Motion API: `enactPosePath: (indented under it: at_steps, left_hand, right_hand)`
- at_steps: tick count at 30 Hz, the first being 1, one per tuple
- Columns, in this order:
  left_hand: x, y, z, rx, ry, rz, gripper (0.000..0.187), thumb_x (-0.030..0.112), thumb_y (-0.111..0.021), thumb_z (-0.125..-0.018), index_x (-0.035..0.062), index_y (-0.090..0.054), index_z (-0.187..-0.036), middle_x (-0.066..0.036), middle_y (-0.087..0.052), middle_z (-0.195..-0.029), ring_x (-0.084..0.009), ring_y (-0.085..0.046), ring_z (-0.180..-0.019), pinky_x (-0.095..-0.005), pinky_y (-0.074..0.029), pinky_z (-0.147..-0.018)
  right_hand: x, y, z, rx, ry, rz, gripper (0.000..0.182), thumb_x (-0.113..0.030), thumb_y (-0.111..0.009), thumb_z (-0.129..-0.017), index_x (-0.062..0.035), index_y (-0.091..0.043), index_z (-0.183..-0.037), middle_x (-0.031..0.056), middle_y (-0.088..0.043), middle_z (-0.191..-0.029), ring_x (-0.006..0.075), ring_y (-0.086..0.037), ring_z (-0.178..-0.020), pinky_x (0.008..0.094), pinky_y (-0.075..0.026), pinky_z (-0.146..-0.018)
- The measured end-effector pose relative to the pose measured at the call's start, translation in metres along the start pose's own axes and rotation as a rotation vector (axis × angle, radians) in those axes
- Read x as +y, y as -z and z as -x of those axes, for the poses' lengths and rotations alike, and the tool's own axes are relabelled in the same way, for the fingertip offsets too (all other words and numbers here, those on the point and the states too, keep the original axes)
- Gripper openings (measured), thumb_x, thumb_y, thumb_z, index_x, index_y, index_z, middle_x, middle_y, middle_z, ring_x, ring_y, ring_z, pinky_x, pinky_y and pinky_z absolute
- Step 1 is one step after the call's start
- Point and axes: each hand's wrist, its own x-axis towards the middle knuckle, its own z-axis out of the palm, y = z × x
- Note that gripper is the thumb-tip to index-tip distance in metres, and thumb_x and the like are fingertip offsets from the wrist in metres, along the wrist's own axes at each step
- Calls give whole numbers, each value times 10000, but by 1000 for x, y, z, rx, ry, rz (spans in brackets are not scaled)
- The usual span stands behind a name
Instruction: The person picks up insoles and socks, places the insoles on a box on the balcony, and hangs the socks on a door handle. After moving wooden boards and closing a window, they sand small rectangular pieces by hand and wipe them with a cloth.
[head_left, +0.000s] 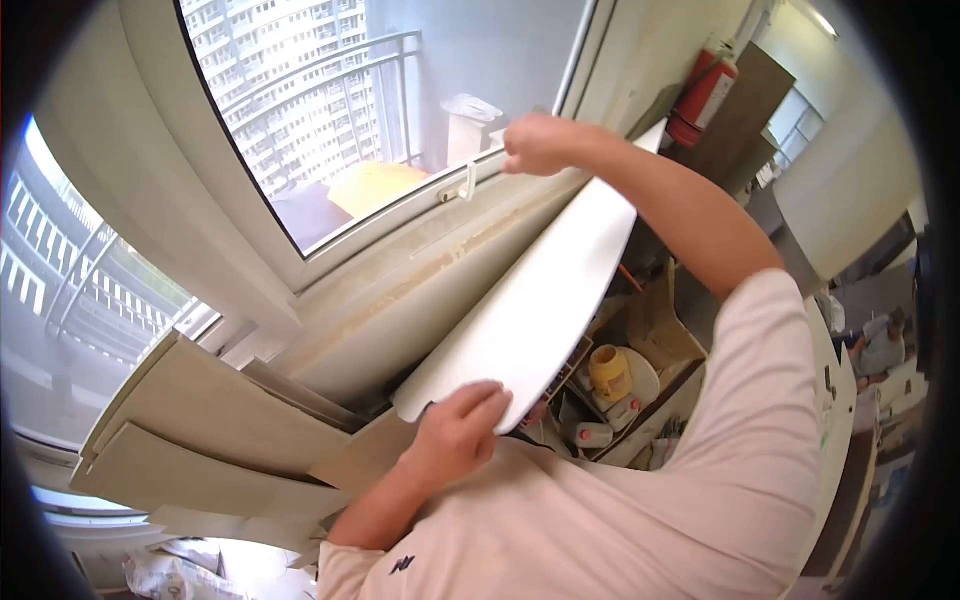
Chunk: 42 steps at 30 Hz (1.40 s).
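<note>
A long white panel [560,270] slants beside the wall below the window, its near end rounded. At that end, my left hand [465,425] is closed on the panel's edge, with a small dark bit showing by the fingers. My right hand [535,145] is closed over the window sill, close to the lower window frame and the white window handle [466,182]. What its curled fingers hold, if anything, is hidden. The right forearm crosses above the panel's far part.
Tan boards [220,410] lean at the left. Below the panel at the right, a yellow container [609,372] and a white jug [594,435] stand among clutter. A red fire extinguisher [703,95] hangs at the upper right. A person [882,345] is at the far right.
</note>
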Motion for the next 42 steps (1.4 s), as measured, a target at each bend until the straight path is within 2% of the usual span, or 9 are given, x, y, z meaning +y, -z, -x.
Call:
enactPosePath:
  at_steps: [4, 11, 18, 21, 26, 27, 29, 31, 42]
  left_hand:
    - [13, -2, -1, -8, 67, -6, 418, -68, -610, -679, 2, -615, -1091, -164, -611, -1065, -324, -643, -938, -375, -548, -779]
    - [9, -9, 7, 85, 65, 5, 438, -72, -624, -659, 6, -613, -1090, -161, -612, -1065, -324, -643, -943, -377, -548, -774]
    - [16, -14, 8, 91, 67, -20, 451, -81, -616, -627, -2, -629, -1072, -170, -627, -1063, -326, -654, -934, -370, -558, -758]
    - [20, -13, 9, 57, 76, -30, 471, -76, -627, -615, -3, -624, -1080, -165, -625, -1075, -326, -648, -950, -372, -556, -763]
    - [23, -9, 11, 63, 109, -7, 490, -77, -627, -608, -2, -619, -1091, -164, -617, -1102, -325, -637, -978, -373, -552, -766]
    - [21, -9, 10, 61, 117, 4, 489, -79, -623, -610, -4, -618, -1093, -165, -615, -1105, -325, -636, -980, -372, -552, -766]
    - [18, -5, 6, 56, 131, 10, 485, -81, -617, -616, -7, -616, -1096, -167, -613, -1109, -324, -635, -983, -372, -551, -766]
    - [18, 0, 5, 45, 147, 8, 480, -82, -613, -623, -9, -615, -1097, -167, -613, -1110, -323, -633, -985, -374, -551, -766]
    - [15, 12, -2, 61, 227, -52, 457, -70, -631, -669, 9, -588, -1117, -139, -600, -1114, -305, -623, -974, -369, -543, -756]
  right_hand:
    - [0, -59, -86, -231, -139, -151, 602, -528, -633, -867, 73, -658, -871, 171, -677, -791, 269, -656, -614, 363, -566, -550]
    - [-11, -146, -121, 118, -238, -1048, 216, -152, -588, -941, 29, -470, -927, 118, -601, -684, 183, -609, -529, 316, -492, -427]
    - [5, -172, -161, 197, -184, -680, 357, -268, -675, -875, 39, -535, -993, 203, -682, -834, 298, -703, -752, 353, -555, -658]
    - [-7, -165, -171, 232, -294, -753, 352, -246, -671, -871, 50, -543, -1011, 206, -687, -863, 313, -701, -795, 359, -559, -669]
    - [5, -194, -205, 369, -176, -373, 338, -247, -711, -826, 56, -607, -931, 221, -691, -854, 336, -699, -804, 395, -562, -709]
    - [1, -183, -203, 216, -271, -640, 330, -253, -715, -824, 52, -618, -903, 220, -691, -844, 347, -699, -787, 401, -563, -709]
    - [10, -200, -222, 302, -292, -603, 273, -211, -689, -852, 52, -623, -879, 211, -692, -811, 307, -708, -697, 383, -573, -635]
    - [-12, -154, -187, 153, -334, -779, 242, -170, -663, -877, 67, -618, -901, 208, -692, -789, 260, -706, -610, 352, -570, -547]
    - [-22, -136, -248, 235, -349, -779, 211, -123, -613, -907, 70, -638, -824, 171, -679, -654, 228, -693, -562, 318, -561, -484]
